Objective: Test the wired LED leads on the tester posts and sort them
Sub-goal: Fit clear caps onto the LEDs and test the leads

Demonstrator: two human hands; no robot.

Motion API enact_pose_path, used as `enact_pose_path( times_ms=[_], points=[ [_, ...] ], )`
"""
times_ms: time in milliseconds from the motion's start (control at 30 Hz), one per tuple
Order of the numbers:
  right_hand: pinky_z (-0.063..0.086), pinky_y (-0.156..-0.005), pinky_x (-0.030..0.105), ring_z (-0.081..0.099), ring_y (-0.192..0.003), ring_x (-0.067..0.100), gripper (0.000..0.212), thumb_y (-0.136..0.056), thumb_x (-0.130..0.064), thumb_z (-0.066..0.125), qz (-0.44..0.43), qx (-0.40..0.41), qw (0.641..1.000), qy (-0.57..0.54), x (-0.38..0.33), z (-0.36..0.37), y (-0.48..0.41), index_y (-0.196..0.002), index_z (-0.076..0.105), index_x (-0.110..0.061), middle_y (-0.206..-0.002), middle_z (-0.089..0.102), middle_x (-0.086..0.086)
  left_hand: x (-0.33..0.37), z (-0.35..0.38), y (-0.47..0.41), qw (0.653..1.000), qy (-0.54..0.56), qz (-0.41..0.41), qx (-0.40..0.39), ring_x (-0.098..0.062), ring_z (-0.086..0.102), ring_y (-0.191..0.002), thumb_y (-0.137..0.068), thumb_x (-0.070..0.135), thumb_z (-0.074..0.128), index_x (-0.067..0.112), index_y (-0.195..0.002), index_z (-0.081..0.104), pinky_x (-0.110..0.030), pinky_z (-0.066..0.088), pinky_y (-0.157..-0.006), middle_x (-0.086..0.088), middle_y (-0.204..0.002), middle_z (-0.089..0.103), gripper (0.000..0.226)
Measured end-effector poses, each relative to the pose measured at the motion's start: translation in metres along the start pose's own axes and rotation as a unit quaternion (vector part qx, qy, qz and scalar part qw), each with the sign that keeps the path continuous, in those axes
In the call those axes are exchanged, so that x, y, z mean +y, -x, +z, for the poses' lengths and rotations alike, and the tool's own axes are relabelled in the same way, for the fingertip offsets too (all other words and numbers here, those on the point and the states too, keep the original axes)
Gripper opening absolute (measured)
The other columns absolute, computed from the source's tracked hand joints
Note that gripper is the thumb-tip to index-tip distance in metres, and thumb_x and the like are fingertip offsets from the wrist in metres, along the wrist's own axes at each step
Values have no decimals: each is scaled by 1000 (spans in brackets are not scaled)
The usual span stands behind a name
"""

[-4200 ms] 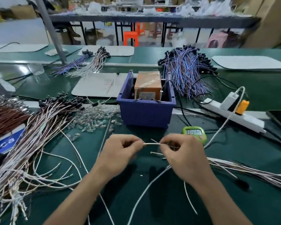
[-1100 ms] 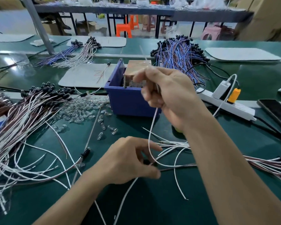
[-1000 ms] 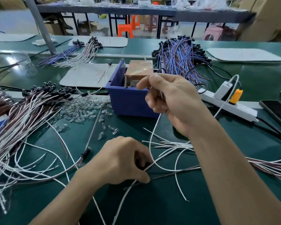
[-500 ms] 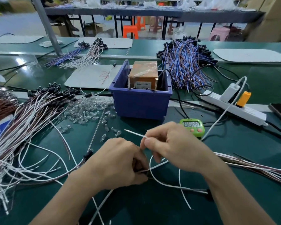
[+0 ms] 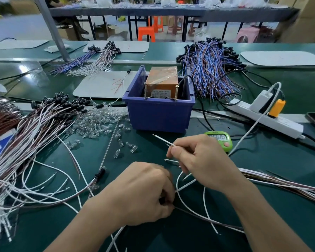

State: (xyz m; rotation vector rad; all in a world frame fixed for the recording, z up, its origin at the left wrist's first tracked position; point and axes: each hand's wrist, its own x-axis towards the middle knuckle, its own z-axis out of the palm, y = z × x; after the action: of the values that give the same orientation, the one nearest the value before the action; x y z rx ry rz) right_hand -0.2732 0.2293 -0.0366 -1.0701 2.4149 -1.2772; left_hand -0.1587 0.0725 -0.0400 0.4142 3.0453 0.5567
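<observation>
My right hand pinches the stripped end of a thin white lead, whose tip points up-left toward the blue bin. My left hand is curled over the lead's black LED end and some wires low on the green table. The tester, an orange box with two upright screw posts, sits inside the blue bin. A big pile of white and brown wired leads lies to the left. A smaller bundle of leads lies at the right.
Loose clear LEDs are scattered left of the bin. A green timer sits behind my right hand. A white power strip with an orange plug lies to the right. Blue and purple leads are heaped behind the bin.
My right hand came down from the tester posts to the table with the lead end. My left hand stayed low on the lead's other end.
</observation>
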Motion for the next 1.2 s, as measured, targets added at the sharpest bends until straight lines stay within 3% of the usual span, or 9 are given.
enact_pose_path(
  times_ms=[167, 300, 400, 467, 567, 667, 833, 1033, 1200],
  points=[
    [38, -50, 16, 50, -46, 4, 24, -94, -31, 58, 10, -29, 999, -40, 1, -3, -1, -77, 74, -26, -54, 64, -1, 4, -2, 3, 997, 10, 1, 75, -5, 58, -71, -70, 42, 71, 29, -74, 78, -27, 50, -67, 14, -74, 66, 15],
    [55, -77, 34, 70, -74, 17, 24, -94, -29, 57, 28, -126, 984, -121, 1, -6, -3, -84, 77, -19, -73, 75, 2, 1, -6, 8, 973, 59, -32, 222, -5, 55, -51, -71, 35, 74, 29, -70, 74, -26, 50, -56, 13, -57, 60, 5],
    [51, -72, 17, 68, -69, 6, 16, -96, -22, 61, 38, -213, 957, -195, 0, -10, 0, -99, 74, -14, -75, 76, 2, -3, -6, 7, 958, 86, -45, 271, 0, 46, -47, -74, 33, 76, 29, -71, 75, -14, 40, -54, 20, -53, 50, 5],
    [48, -70, 18, 65, -67, 8, 14, -92, -27, 67, 61, -237, 952, -186, 1, -13, 2, -105, 72, -25, -74, 77, 5, -7, -3, 6, 949, 108, -58, 291, 0, 51, -49, -76, 31, 81, 29, -72, 75, -10, 38, -55, 23, -55, 54, 7],
    [41, -54, 14, 54, -53, 9, 8, -92, -21, 69, 70, -196, 962, -178, 2, -14, 2, -95, 77, -23, -60, 68, 5, -11, 0, 3, 925, 185, -82, 322, -8, 65, -56, -76, 34, 83, 33, -82, 77, -16, 48, -56, 16, -66, 69, 9],
    [32, -46, 15, 41, -45, 10, 18, -94, -12, 68, 75, -111, 976, -175, 3, -19, -1, -80, 79, -16, -48, 52, -1, -17, -2, 0, 880, 307, -96, 350, -7, 73, -66, -72, 29, 85, 38, -94, 80, -17, 56, -64, 14, -78, 77, 24],
    [25, -41, 16, 31, -43, 11, 24, -94, -5, 65, 114, -5, 973, -199, 5, -28, -2, -74, 76, -6, -46, 38, 3, -30, -2, -5, 818, 426, -150, 357, -12, 75, -69, -65, 15, 86, 35, -83, 83, -18, 56, -65, 1, -76, 79, 27],
    [24, -43, 19, 32, -42, 10, 26, -96, -8, 64, 116, 12, 971, -209, 3, -24, -3, -73, 76, -9, -45, 41, 1, -29, 4, -10, 820, 434, -208, 310, -9, 71, -67, -70, 14, 89, 35, -82, 83, -20, 55, -66, 0, -75, 78, 24],
    [25, -41, 19, 32, -42, 11, 22, -95, -12, 65, 79, -5, 970, -231, -1, -4, -5, -75, 74, -9, -45, 41, -1, -8, 9, -18, 778, 535, -175, 278, -13, 61, -51, -75, 24, 82, 25, -90, 84, -20, 46, -49, -9, -76, 77, 15]
  ],
)
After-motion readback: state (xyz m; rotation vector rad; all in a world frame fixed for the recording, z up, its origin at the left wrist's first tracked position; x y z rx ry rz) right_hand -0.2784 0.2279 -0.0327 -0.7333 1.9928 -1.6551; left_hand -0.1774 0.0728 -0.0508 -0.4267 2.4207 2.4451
